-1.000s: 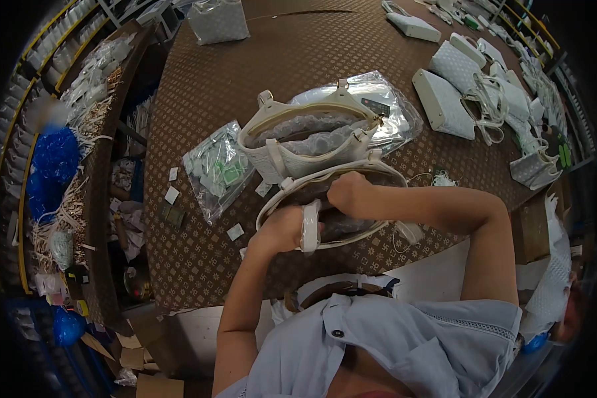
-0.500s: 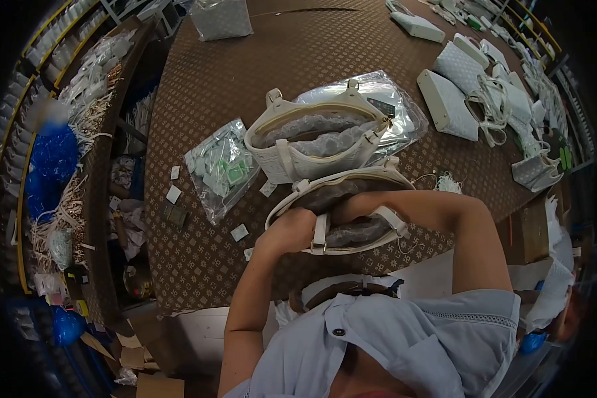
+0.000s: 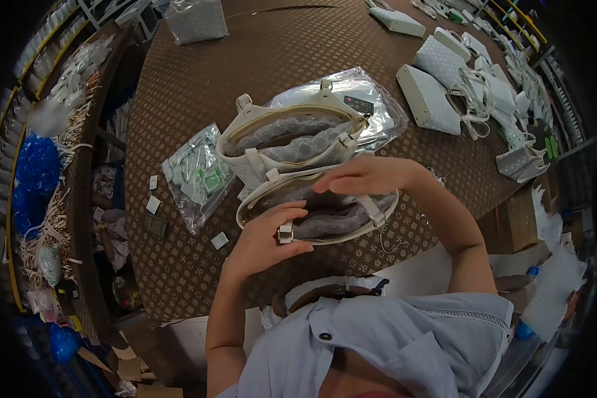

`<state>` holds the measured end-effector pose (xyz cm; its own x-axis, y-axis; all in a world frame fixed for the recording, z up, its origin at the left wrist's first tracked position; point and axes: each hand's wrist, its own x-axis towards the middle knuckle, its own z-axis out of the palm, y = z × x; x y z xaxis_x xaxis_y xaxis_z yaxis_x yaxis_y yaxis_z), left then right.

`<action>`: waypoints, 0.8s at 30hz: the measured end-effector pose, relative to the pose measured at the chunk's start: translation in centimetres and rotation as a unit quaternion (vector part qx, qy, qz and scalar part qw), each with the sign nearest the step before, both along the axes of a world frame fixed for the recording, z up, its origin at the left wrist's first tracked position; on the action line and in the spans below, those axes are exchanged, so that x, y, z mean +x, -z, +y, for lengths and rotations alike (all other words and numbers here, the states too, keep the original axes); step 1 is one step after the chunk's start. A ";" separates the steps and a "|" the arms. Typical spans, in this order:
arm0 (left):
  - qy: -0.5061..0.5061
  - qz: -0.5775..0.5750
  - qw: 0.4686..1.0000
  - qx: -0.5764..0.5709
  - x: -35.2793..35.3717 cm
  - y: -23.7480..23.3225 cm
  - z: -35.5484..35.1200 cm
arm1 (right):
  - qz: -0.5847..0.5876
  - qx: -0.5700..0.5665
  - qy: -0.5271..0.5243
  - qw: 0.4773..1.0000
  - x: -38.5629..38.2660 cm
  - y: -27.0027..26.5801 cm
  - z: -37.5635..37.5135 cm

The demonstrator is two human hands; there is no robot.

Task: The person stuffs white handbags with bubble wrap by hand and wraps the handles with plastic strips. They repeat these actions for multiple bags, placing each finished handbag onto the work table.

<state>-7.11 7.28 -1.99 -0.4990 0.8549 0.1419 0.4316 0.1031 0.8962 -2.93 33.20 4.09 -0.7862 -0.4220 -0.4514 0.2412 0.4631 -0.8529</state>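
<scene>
A white handbag [image 3: 351,235] with a grey lining lies near me on the table, its mouth gaping upward. My left hand [image 3: 262,242] is at its near left rim, thumb and fingers apart on either side of a strap tab with a metal buckle [image 3: 285,233]. Over the far side of the mouth hovers my right hand [image 3: 371,176], fingers stretched out and holding nothing. Just behind stands a second white handbag [image 3: 245,167], also open, with crumpled clear plastic inside.
A clear plastic bag [image 3: 199,172] with white and green pieces lies left of the handbags. Behind them is a shiny plastic packet [image 3: 385,109]. White bags [image 3: 431,99] and cords are piled at the right. Small white squares [image 3: 219,240] dot the brown patterned table [image 3: 179,272].
Both hands have come up out of the near handbag; the right now shows above its mouth. My left fingers have spread near the buckle. The whole view has shifted slightly.
</scene>
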 end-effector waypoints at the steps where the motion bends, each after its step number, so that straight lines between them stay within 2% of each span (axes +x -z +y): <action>1: -0.011 0.024 1.000 -0.014 0.0 0.1 0.0 | -0.001 0.000 -0.002 1.000 1.3 -0.1 0.8; 3: -0.020 0.047 0.998 -0.036 0.1 0.4 0.1 | 0.246 0.025 -0.094 0.964 4.3 0.3 1.2; 4: -0.027 0.072 0.995 -0.058 0.1 0.6 0.1 | 0.244 0.099 -0.106 0.959 5.0 1.8 1.1; 5: -0.028 0.070 0.995 -0.063 0.2 0.9 0.0 | 0.243 0.093 -0.107 0.960 5.1 2.6 1.0; 6: -0.030 0.043 0.992 -0.111 0.2 1.3 0.0 | 0.107 0.062 -0.037 0.992 5.2 3.4 0.9; 7: -0.031 0.017 0.987 -0.159 0.1 1.4 -0.1 | -0.031 0.029 0.033 0.999 5.1 3.8 0.7; 8: -0.033 0.019 0.986 -0.164 0.1 1.1 -0.1 | -0.029 0.024 0.031 0.999 5.0 3.6 0.7; 10: -0.046 0.091 0.990 -0.099 0.2 0.4 0.0 | 0.062 0.132 0.016 0.989 5.0 2.4 0.7; 11: -0.047 0.095 0.989 -0.102 0.2 -0.5 -0.3 | 0.066 0.130 0.016 0.989 5.2 1.7 0.9; 13: -0.135 0.138 0.980 0.039 0.3 -2.5 -1.3 | 0.264 0.083 0.154 0.948 5.9 0.9 1.9; 14: -0.138 0.137 0.980 0.036 0.2 -2.9 -1.4 | 0.262 0.081 0.152 0.949 5.9 1.0 2.0; 16: -0.164 0.201 0.965 -0.020 0.0 -3.3 -1.5 | 0.448 0.159 0.295 0.829 5.6 1.5 2.3; 17: -0.169 0.202 0.964 -0.020 0.4 -2.6 -1.6 | 0.451 0.157 0.290 0.829 5.7 2.4 2.4; 19: -0.071 0.270 0.943 -0.183 1.2 -0.8 -1.8 | 0.293 0.227 0.240 0.898 6.1 4.2 2.1; 21: -0.050 0.271 0.939 -0.205 2.0 -0.7 -3.0 | 0.268 0.180 0.259 0.911 7.2 3.8 1.6; 23: -0.022 0.271 0.935 -0.228 2.9 -0.9 -4.5 | 0.237 0.142 0.221 0.935 8.2 4.0 1.7; 24: -0.005 0.243 0.945 -0.220 3.3 -1.1 -5.1 | 0.172 0.084 0.203 0.960 8.5 3.8 2.1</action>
<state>-3.86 2.14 -0.91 -0.4747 0.8801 -0.0105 0.7783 0.4253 0.4619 5.57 35.32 0.32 -0.9852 0.0063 -0.1712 0.1486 0.5288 -0.8357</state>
